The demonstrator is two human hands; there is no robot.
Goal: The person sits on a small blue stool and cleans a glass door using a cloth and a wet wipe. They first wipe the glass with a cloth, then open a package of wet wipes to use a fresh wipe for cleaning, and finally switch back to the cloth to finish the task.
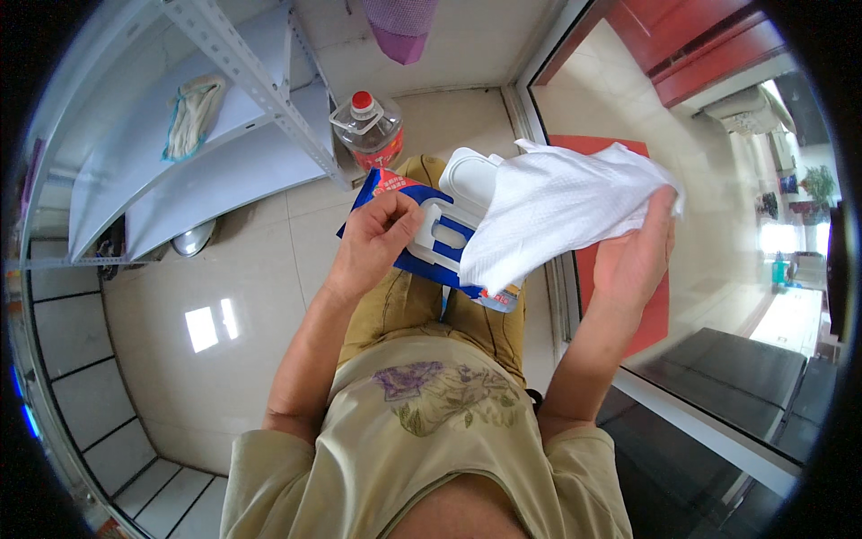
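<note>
My right hand [633, 252] grips a white wet wipe [566, 202] by its right end, and the wipe spreads to the left over part of a blue wipes packet [431, 268]. The packet's white plastic lid [469, 176] stands flipped up, with the oval opening showing below it. At the packet's left side is my left hand [380, 232], its fingers curled at the edge of the white lid frame; its fingertips are partly hidden. The packet lies over my thighs, in tan trousers.
A large clear plastic bottle with a red cap [380, 131] stands beyond my knees. On the left, a metal shelf [229, 182] holds a pair of work gloves [192, 120]. A glass door frame [549, 269] and a red mat [623, 296] are on the right.
</note>
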